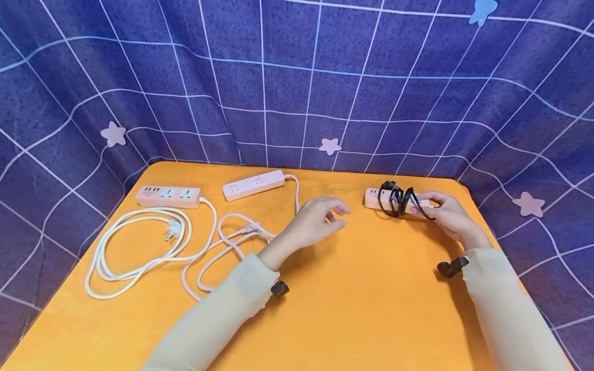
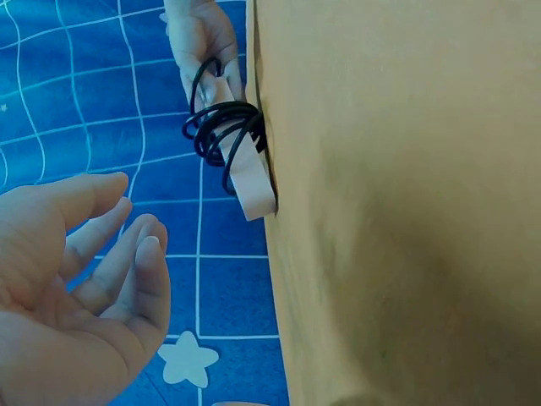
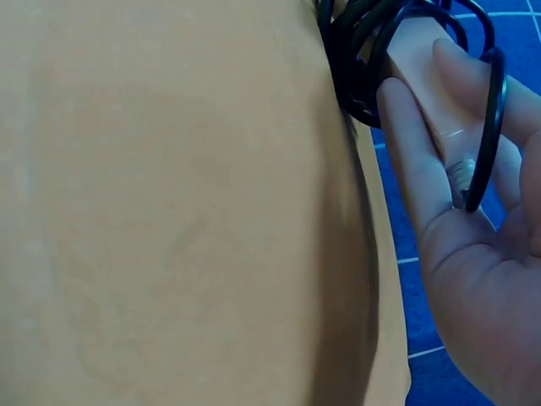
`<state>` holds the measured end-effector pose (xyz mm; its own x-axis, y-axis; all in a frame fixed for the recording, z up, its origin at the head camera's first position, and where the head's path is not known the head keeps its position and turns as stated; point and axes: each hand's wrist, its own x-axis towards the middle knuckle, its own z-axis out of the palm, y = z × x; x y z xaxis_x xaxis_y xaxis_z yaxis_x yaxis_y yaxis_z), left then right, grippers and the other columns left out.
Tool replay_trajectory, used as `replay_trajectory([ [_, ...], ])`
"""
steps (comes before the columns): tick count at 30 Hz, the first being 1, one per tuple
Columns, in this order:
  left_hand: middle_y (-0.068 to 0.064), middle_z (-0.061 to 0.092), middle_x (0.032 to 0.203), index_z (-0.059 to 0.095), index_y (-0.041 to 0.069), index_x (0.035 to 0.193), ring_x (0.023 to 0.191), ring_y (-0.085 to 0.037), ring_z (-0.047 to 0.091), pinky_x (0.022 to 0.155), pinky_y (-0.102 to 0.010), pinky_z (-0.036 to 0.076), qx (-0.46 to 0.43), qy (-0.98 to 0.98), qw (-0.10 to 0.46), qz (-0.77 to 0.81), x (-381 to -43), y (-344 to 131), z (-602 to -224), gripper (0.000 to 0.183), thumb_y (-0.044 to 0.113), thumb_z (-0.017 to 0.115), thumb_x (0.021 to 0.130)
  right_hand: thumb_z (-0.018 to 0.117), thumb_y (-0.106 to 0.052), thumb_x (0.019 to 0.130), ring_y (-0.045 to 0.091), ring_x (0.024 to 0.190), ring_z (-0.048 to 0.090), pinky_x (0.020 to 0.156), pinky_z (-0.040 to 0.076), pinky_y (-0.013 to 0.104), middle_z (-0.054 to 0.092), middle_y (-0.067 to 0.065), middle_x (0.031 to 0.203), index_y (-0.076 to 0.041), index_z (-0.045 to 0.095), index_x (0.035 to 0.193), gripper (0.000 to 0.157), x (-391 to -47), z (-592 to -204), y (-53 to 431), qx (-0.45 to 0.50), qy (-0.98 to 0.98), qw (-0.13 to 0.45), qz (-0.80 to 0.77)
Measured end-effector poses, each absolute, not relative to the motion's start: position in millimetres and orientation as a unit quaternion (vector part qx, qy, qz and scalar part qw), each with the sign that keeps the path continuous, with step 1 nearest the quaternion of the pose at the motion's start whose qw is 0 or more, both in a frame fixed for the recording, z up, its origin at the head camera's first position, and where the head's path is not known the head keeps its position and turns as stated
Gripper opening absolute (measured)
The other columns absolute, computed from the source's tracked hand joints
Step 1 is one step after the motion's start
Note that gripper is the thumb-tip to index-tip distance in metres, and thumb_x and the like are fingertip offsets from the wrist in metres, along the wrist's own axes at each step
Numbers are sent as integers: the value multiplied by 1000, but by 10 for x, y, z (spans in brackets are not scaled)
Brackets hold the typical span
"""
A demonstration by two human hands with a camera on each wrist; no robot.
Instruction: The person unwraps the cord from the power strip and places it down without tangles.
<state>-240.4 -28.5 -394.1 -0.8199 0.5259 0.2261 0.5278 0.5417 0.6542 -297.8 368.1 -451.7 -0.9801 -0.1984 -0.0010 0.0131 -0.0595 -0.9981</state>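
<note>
My right hand (image 1: 452, 217) grips the near end of a pink power strip (image 1: 371, 199) at the back right of the table. A black cord (image 1: 397, 202) is wound several times around that strip, its plug (image 1: 389, 185) lying on top. In the right wrist view, the fingers (image 3: 410, 144) and thumb hold the strip from both sides, where the cord leaves its end. My left hand (image 1: 317, 220) hovers over the middle of the table with loosely bent fingers and holds nothing. In the left wrist view, a gap separates it from the wrapped strip (image 2: 254, 190).
A pink power strip (image 1: 153, 197) with a coiled white cord (image 1: 99, 257) lies at the left. Another pink strip (image 1: 254, 185) stands at the back middle, its pale cord (image 1: 223, 226) looping under my left arm. Behind the orange table (image 1: 371, 309) hangs a blue gridded curtain (image 1: 287, 87).
</note>
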Motion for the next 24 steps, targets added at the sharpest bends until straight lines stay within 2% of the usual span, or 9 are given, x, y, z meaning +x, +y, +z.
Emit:
replay_trajectory([
  [7, -3, 75, 121, 74, 12, 123, 95, -13, 71, 78, -23, 55, -300, -876, 4, -378, -2412, -335, -3941, 24, 19, 76, 99, 60, 16, 100, 13, 92, 77, 85, 62, 26, 74, 3, 106, -4, 78, 105, 27, -2915, -4506, 3655, -80, 600, 56, -794],
  [12, -6, 75, 121, 74, 12, 122, 94, -14, 71, 79, -24, 56, -298, -870, 6, -392, -2422, -354, -3943, 24, 18, 76, 99, 58, 14, 101, 15, 91, 78, 85, 62, 27, 75, 6, 103, -1, 77, 106, 24, -2884, -4449, 3622, -108, 565, 30, -818],
  [19, -4, 75, 121, 74, 12, 123, 94, -15, 71, 81, -26, 56, -286, -865, 7, -412, -2439, -416, -3935, 25, 18, 76, 99, 59, 16, 100, 16, 88, 78, 82, 62, 26, 76, 9, 98, -1, 75, 105, 24, -2832, -4260, 3483, -139, 545, 8, -827],
  [24, 0, 75, 122, 74, 15, 125, 95, -13, 70, 83, -29, 57, -263, -869, 7, -419, -2435, -521, -3880, 25, 21, 76, 100, 57, 25, 95, 14, 86, 75, 79, 63, 25, 73, 7, 103, 1, 75, 101, 32, -2798, -4115, 3317, -158, 551, -8, -820],
])
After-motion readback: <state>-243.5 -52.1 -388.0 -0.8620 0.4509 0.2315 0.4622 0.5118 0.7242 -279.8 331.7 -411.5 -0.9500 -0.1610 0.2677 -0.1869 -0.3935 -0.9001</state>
